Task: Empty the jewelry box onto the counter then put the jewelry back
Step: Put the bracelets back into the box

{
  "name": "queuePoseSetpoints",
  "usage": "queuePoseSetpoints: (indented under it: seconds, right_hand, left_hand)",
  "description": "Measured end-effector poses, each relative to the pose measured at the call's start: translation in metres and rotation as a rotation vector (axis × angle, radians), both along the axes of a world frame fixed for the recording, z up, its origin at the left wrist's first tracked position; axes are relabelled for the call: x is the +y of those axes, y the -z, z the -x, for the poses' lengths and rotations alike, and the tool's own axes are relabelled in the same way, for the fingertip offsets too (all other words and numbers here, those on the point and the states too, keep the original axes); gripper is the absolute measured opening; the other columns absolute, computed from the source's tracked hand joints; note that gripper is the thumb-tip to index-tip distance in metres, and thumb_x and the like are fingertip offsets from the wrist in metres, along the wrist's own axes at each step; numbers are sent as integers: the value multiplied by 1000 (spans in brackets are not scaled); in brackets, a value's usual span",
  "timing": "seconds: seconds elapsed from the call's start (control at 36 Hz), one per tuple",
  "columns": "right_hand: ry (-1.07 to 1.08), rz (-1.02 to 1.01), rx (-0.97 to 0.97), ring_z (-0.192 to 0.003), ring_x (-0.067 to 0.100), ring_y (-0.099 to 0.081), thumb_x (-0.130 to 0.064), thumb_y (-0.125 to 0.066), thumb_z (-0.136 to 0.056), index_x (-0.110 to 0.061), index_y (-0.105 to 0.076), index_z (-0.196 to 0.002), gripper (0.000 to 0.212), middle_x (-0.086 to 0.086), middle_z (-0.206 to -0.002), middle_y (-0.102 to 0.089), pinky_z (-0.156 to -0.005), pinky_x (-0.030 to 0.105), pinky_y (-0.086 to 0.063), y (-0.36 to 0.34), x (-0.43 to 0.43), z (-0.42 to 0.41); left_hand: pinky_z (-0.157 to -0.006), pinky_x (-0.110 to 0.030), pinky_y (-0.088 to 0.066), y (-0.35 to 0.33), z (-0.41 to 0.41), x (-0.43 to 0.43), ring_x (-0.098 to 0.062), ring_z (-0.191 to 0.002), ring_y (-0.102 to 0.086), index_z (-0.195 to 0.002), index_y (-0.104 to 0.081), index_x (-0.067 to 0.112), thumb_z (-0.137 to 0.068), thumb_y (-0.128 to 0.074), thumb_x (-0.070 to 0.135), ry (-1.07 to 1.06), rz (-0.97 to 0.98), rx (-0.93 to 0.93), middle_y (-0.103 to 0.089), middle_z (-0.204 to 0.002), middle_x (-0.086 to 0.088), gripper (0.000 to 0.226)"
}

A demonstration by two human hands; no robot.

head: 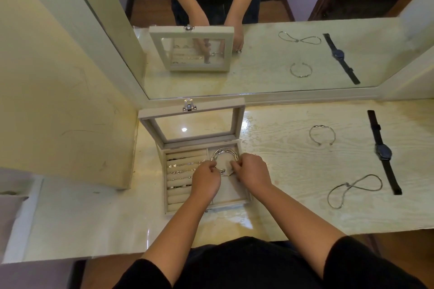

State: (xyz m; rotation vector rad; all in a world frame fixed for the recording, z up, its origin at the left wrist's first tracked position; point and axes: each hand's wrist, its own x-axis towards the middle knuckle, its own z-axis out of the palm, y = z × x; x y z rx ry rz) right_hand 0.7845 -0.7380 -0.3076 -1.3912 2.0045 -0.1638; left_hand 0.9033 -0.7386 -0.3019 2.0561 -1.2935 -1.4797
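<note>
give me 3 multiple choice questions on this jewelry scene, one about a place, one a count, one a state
1. Where does the black watch lie?
A on the floor
B on the counter, right of the cuff bracelet
C on the person's wrist

2. How many pieces lie out on the counter?
A one
B three
C five

3. The left hand and right hand are:
A flat on the counter
B pinching the bangles in the jewelry box
C lifting the watch

Key:
1 B, the watch lies farthest right on the counter, past the cuff bracelet.
2 B, only the cuff bracelet, the watch and the chain lie outside the box.
3 B, fingers of both hands curl onto the bangles in the box's right compartment.
</note>
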Motion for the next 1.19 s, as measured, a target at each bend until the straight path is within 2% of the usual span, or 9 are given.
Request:
queuePoseSetpoints:
  seconds: [0.08,0.19,0.31,0.39,0.5,0.64,0.78,1.06,1.19]
  right_hand:
    - [59,28,-101,-76,25,-63,-29,-52,-91,-14,-51,-69,27,11,-72,-71,-68,31,-45,-1,4,4]
    - [130,97,-169,-72,24,-63,-27,-52,-92,-13,-54,-77,20,10,-73,-69,-62,29,-42,-5,12,13]
    - [199,143,-197,-73,26,-64,-22,-51,-91,-9,-57,-83,15,11,-75,-67,-65,34,-46,-9,21,28]
    - [244,164,-216,-71,26,-63,-19,-51,-90,-7,-58,-86,14,10,-73,-66,-64,34,-46,-8,28,39]
    - [289,166,-210,-63,18,-51,-18,-51,-89,-12,-56,-82,10,-7,-58,-51,-59,28,-36,-5,38,58]
    - [343,161,-223,-63,17,-50,-17,-52,-88,-15,-53,-80,9,-4,-61,-52,-62,30,-39,-3,50,81]
    - [380,163,-203,-63,17,-50,-17,-52,-89,-14,-54,-81,8,-3,-61,-51,-58,28,-36,0,63,104]
    - [470,154,-118,-70,19,-51,-15,-51,-90,-5,-57,-93,12,-5,-64,-48,-62,29,-37,8,86,154]
    - [477,141,-96,-72,20,-51,-15,-49,-91,-4,-56,-93,12,-5,-65,-47,-64,33,-40,11,97,177]
  left_hand:
    - [-96,-38,-45,-1,6,1,-28,-107,-59,-115,-58,7,-88,-42,5,-24,21,39,-63,-115,-14,31]
    - [-90,-36,-48,-7,20,4,-29,-96,-62,-102,-60,9,-87,-43,2,-41,92,119,-65,-102,-14,24]
    - [-64,-8,-47,-11,38,7,-12,-71,-59,-87,-57,16,-88,-40,-2,-15,161,202,-61,-85,-3,24]
    - [-66,-14,-46,-13,53,11,-5,-64,-55,-89,-60,12,-86,-40,-4,-6,150,255,-59,-74,3,26]
    - [-64,-15,-46,-13,73,18,-5,-63,-56,-79,-56,23,-86,-41,-3,67,150,270,-60,-71,6,31]
    - [-76,-25,-46,-9,95,27,-12,-73,-57,-75,-55,30,-85,-41,-1,167,120,257,-61,-71,7,35]
    - [-64,-10,-43,-1,115,35,-3,-68,-58,-84,-56,21,-87,-39,0,243,92,249,-61,-73,9,27]
    - [-60,-10,-41,15,159,50,-4,-67,-56,-88,-57,17,-88,-39,0,330,14,215,-60,-74,7,25]
    - [-63,-13,-41,21,182,55,-13,-75,-56,-97,-60,9,-86,-40,-3,403,3,168,-59,-77,3,25]
